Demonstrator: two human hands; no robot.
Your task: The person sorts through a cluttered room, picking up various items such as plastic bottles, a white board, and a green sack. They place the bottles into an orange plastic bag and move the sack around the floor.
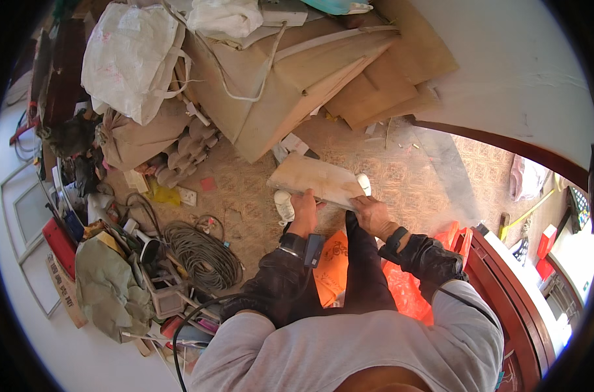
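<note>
A flat, pale-brown rectangular box or board (319,174) is held in front of my legs, above the floor. It has a visible thick edge and darker stains; whether it is cardboard or wood I cannot tell. My left hand (305,214) grips its near edge towards the left, thumb on top. At the near right corner, my right hand (374,216) is closed around the edge. Fingers under the piece are hidden. Just beyond it, some white and grey scraps (294,145) lie on the floor. My white shoes (284,207) show on either side of it.
A large cardboard box (277,88) and a white woven bag (130,59) are piled ahead. Coiled cable (201,255) and a plastic crate (167,294) lie left among clutter. An orange bag (332,267) and a red plastic bag (407,289) sit near my legs. A doorway stands right.
</note>
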